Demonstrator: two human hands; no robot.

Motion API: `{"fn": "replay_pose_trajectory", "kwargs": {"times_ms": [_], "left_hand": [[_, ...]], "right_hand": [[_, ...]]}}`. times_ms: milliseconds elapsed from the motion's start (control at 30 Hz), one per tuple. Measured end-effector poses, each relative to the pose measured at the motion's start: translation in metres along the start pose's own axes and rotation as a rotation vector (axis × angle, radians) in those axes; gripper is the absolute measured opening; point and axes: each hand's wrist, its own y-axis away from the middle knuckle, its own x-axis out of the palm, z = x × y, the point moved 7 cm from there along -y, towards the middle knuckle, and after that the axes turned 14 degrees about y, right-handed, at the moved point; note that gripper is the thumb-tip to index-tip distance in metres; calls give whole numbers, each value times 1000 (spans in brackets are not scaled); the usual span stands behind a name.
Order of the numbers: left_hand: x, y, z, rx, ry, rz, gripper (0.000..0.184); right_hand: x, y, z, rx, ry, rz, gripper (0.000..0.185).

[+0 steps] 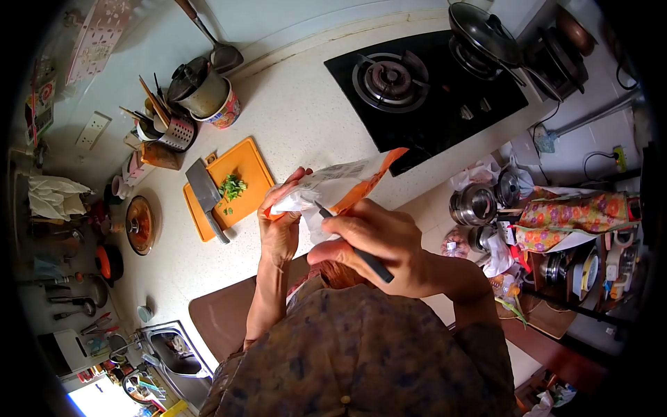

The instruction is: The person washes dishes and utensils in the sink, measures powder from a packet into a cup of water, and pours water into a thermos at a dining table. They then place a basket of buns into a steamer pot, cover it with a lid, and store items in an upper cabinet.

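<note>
My left hand (pixel 281 222) is closed on the side of a clear and orange plastic bag (pixel 340 179), held up over the counter's front edge. White shows near the bag's lower left end. In my right hand (pixel 379 243) is a slim black-handled utensil (pixel 372 265); its thin grey end points at the bag beside my left fingers. Whether that end is inside the bag, I cannot tell. Left of my hands, an orange cutting board (pixel 253 167) bears chopped green pieces (pixel 231 187) and a cleaver (pixel 203 187) lying along its left side.
A black gas stove (pixel 445 90) with a lidded pan (pixel 485 31) stands at the upper right. A pot (pixel 201 90), a utensil holder (pixel 177 132) and a glass-lidded dish (pixel 141 226) line the counter's left part. A sink (pixel 182 361) is at lower left; a crowded shelf (pixel 563 299) is at right.
</note>
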Motion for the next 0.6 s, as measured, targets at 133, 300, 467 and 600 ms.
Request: {"fn": "replay_pose_trajectory", "kwargs": {"times_ms": [133, 300, 467, 600], "left_hand": [[-3, -2, -1, 47, -33, 17, 33], [-18, -2, 4, 13, -209, -106, 33], [-12, -3, 8, -70, -317, -101, 30], [-13, 0, 14, -140, -328, -145, 27]], "right_hand": [[-2, -2, -17, 158, -67, -39, 22], [8, 18, -64, 511, -391, -83, 10], [-2, 33, -80, 557, -501, -166, 10], [-20, 42, -79, 663, -475, -261, 13]]}}
